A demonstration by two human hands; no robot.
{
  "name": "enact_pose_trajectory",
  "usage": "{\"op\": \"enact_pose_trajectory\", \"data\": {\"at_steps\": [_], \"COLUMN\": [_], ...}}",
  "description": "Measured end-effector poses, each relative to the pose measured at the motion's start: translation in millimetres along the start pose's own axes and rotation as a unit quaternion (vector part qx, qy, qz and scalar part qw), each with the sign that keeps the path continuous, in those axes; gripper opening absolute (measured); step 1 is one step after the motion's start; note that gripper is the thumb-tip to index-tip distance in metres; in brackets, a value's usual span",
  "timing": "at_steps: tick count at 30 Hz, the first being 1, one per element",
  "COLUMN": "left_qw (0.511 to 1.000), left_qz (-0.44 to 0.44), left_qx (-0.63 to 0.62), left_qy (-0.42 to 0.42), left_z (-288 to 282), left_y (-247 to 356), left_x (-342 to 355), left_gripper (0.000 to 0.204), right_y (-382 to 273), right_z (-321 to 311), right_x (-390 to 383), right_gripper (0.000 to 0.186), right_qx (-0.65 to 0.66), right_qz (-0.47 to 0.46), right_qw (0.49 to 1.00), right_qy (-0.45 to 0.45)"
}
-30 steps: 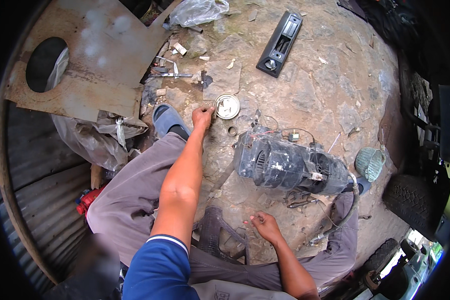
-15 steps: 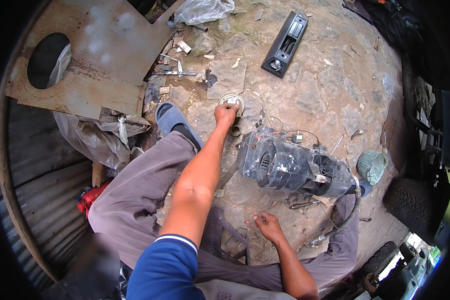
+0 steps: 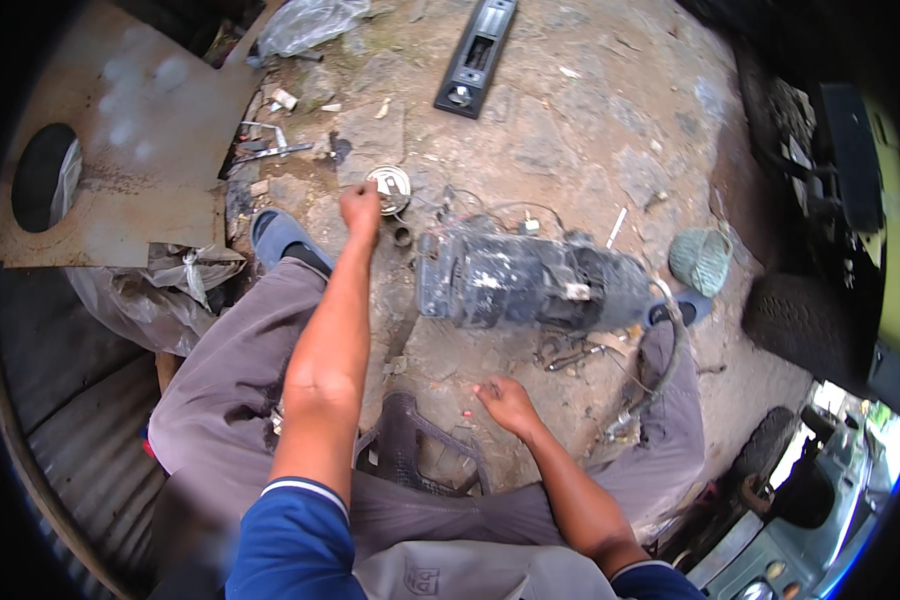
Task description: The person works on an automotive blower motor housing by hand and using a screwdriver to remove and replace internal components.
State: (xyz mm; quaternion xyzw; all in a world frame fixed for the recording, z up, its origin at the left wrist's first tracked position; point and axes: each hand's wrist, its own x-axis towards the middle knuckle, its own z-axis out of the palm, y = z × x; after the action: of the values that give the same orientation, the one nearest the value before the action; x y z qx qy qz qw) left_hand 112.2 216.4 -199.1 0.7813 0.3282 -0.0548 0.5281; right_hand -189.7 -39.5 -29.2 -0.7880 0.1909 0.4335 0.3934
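Observation:
My left hand [image 3: 361, 210] is closed at the left edge of a shallow round metal tin [image 3: 391, 181] on the ground. Whatever its fingers may hold is too small to make out. A short pipe-like piece [image 3: 402, 237] lies just below the tin. My right hand [image 3: 508, 405] hovers low between my knees, fingers curled and tips drawn together; what may be in them does not show. A small red bit [image 3: 467, 412] lies close to those fingertips. Beyond that hand rests a dusty black plastic housing [image 3: 510, 280] with loose wires and a grey hose [image 3: 678, 335].
A long black panel with a knob [image 3: 475, 60] lies at the far side. A green woven basket [image 3: 700, 262] and a tyre [image 3: 805, 315] stand at the right. Rusty sheet metal [image 3: 140, 170] fills the left. Small tools [image 3: 575, 355] lie below the housing.
My left hand has shifted from over the tin to its left edge. The right hand remains between my knees. The whole view has swung, so the ground things appear farther left and higher.

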Motion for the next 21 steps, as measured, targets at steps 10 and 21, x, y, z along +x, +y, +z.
{"op": "enact_pose_trajectory", "data": {"at_steps": [10, 21], "left_qw": [0.942, 0.624], "left_qz": [0.236, 0.442], "left_qx": [0.222, 0.492], "left_qy": [-0.081, -0.416], "left_z": [-38, -125], "left_y": [187, 243], "left_x": [-100, -290], "left_gripper": [0.047, 0.051], "right_y": [30, 24], "right_z": [-22, -111], "right_x": [13, -1], "right_gripper": [0.032, 0.027], "right_qx": [0.117, 0.147], "right_qz": [-0.072, -0.155], "right_qw": [0.979, 0.913], "right_qy": [0.154, 0.348]}}
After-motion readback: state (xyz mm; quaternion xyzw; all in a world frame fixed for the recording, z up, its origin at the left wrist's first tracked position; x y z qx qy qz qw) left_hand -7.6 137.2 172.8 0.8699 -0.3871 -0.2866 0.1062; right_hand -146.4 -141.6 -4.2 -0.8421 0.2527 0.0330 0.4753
